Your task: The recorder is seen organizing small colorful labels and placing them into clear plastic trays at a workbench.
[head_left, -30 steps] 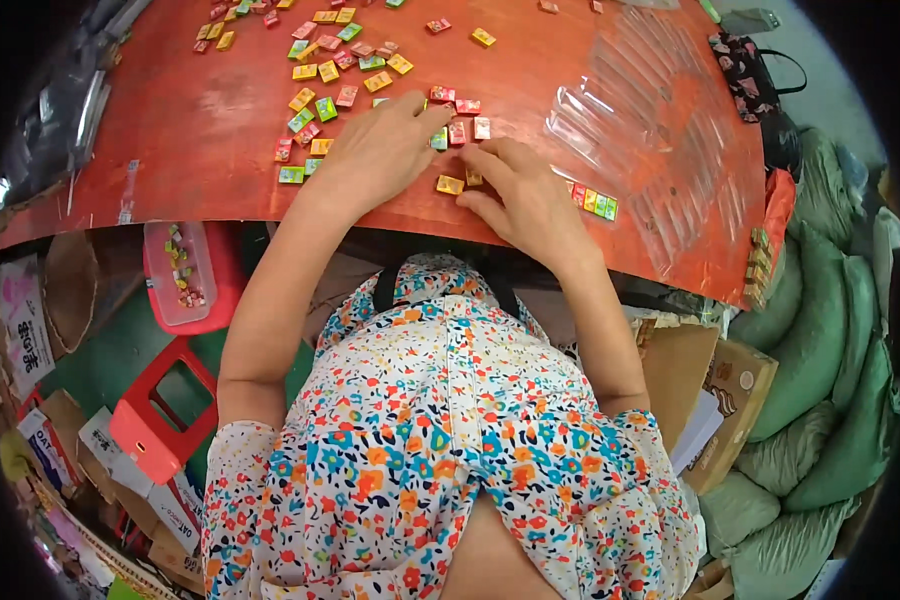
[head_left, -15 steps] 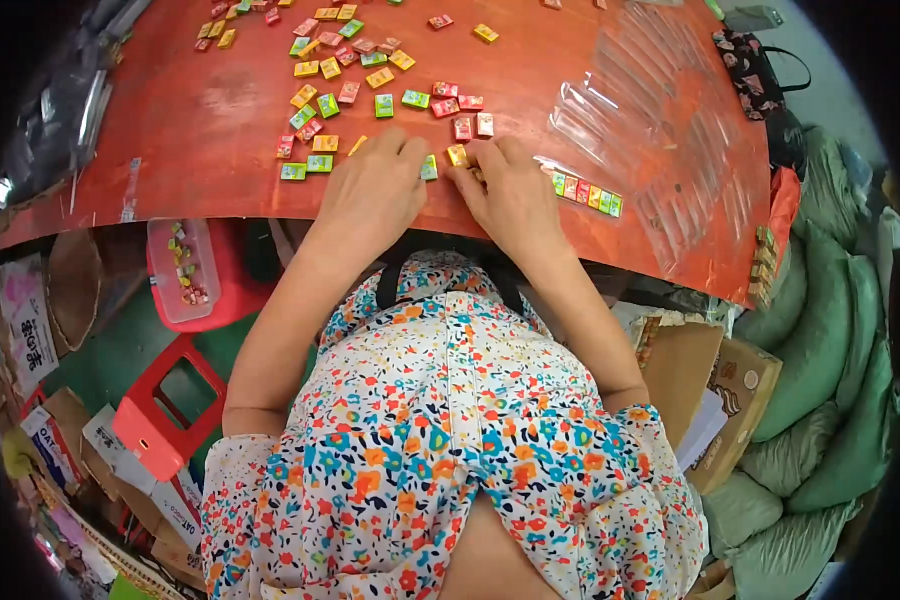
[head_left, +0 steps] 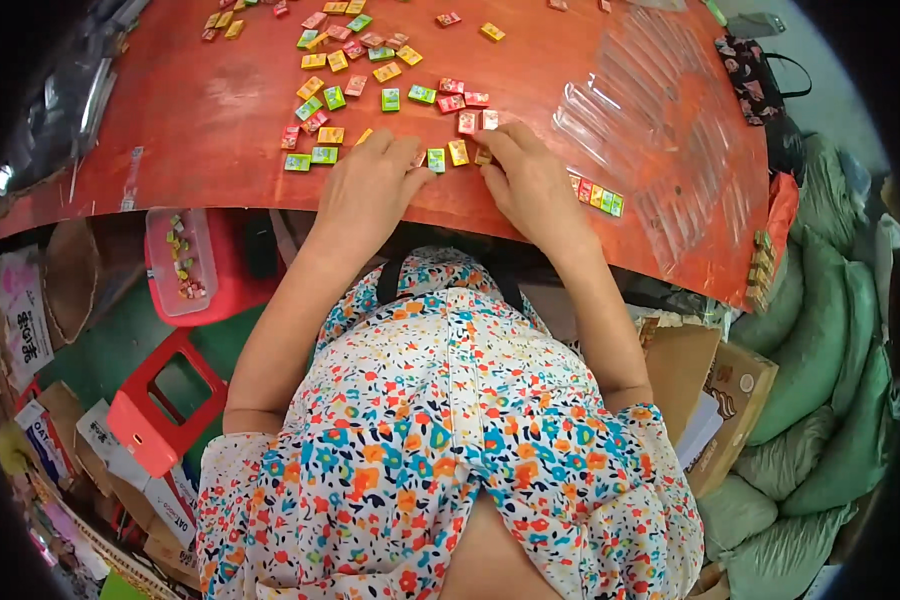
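My left hand (head_left: pixel 370 185) rests at the table's near edge, its fingers bent round a small red box (head_left: pixel 419 158) that is mostly hidden. Just beyond its thumb stands a small green box (head_left: pixel 436 160). A small yellow box (head_left: pixel 458 152) lies between my hands, touched by neither. My right hand (head_left: pixel 538 190) has thumb and forefinger closed about a small orange box (head_left: pixel 483 156), of which only a part shows. Two pink-red boxes, one a pale pink box (head_left: pixel 489 120), sit just past its fingertips. A tight row of coloured boxes (head_left: pixel 600 196) lies right of this hand, partly covered by it.
Many small boxes (head_left: pixel 390 99) are scattered over the red table (head_left: pixel 220 130). Clear plastic sleeves (head_left: pixel 660 130) spread across its right side. Below the left edge are a plastic tub (head_left: pixel 178 265) with a few boxes and a red stool (head_left: pixel 168 400). Green sacks (head_left: pixel 810 360) and cardboard (head_left: pixel 735 410) stand right.
My right hand has shifted right, away from the yellow box, which now lies uncovered. The green box by my left thumb shows more fully. My left hand has hardly moved.
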Available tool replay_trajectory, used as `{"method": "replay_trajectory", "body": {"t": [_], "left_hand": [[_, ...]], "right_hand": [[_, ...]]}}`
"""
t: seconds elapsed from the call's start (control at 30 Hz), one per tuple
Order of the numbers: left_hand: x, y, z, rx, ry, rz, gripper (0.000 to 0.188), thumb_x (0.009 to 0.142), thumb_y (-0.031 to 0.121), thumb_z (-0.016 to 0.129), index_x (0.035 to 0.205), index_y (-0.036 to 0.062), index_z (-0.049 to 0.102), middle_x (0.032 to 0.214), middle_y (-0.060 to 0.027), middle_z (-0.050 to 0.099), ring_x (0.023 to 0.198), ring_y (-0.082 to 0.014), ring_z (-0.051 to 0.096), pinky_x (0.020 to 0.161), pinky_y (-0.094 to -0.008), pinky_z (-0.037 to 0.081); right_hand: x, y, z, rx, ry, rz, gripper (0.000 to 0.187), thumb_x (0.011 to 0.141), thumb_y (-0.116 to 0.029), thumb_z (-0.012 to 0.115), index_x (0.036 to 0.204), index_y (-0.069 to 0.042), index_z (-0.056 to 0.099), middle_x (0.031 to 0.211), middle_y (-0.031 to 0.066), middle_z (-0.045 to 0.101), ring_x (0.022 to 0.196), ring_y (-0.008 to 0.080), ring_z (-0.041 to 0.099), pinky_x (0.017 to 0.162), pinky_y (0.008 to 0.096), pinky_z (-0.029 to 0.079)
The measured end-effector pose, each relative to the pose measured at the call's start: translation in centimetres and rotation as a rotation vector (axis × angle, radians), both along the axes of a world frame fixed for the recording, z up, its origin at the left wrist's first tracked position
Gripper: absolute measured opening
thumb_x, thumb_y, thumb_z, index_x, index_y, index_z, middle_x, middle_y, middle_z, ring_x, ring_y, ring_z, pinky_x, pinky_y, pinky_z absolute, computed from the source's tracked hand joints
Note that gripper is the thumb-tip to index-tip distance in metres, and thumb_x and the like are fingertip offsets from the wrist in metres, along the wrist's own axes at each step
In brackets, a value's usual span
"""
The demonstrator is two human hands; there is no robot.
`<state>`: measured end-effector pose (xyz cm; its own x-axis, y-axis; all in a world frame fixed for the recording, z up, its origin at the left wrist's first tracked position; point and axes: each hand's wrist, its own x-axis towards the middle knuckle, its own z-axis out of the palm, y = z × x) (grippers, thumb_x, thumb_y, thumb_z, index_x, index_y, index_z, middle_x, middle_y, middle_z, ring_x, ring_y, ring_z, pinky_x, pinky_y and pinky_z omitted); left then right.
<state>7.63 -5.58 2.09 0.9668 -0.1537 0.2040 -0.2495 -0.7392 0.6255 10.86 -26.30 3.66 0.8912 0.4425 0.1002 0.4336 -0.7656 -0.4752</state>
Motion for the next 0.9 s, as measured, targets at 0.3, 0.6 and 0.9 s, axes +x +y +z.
{"method": "replay_trajectory", "body": {"t": [0.3, 0.6, 0.9], "left_hand": [[0.7, -0.5, -0.5, 0.052, 0.017, 0.015, 0.040, 0.076, 0.033, 0.078, 0.089, 0.0013, 0.058, 0.087, -0.0145, 0.057, 0.077, -0.0362, 0.064, 0.064, -0.0457, 0.051], [0.3, -1.0, 0.0, 0.077, -0.149, -0.022, 0.042, 0.072, 0.026, 0.081, 0.098, 0.0032, 0.057, 0.099, -0.0123, 0.051, 0.088, -0.0321, 0.061, 0.070, -0.0429, 0.052], [-0.2, -1.0, -0.3, 0.063, -0.069, -0.031, 0.024, 0.079, 0.017, 0.075, 0.088, 0.0012, 0.060, 0.090, -0.0128, 0.053, 0.086, -0.0322, 0.061, 0.072, -0.0430, 0.051]], "right_hand": [[1.4, 0.1, -0.8, 0.135, -0.034, 0.182, 0.029, 0.084, -0.001, 0.062, 0.112, -0.001, 0.060, 0.101, 0.0166, 0.062, 0.093, 0.0348, 0.063, 0.080, 0.0417, 0.052], [2.7, 0.3, 0.6, 0.102, -0.084, 0.114, 0.019, 0.086, -0.011, 0.066, 0.103, -0.002, 0.064, 0.100, 0.0140, 0.065, 0.088, 0.0334, 0.065, 0.073, 0.0414, 0.053], [4.8, 2.3, -0.1, -0.186, -0.212, 0.131, 0.023, 0.083, -0.019, 0.068, 0.102, -0.006, 0.068, 0.091, 0.0119, 0.068, 0.081, 0.0330, 0.067, 0.065, 0.0435, 0.053]]}}
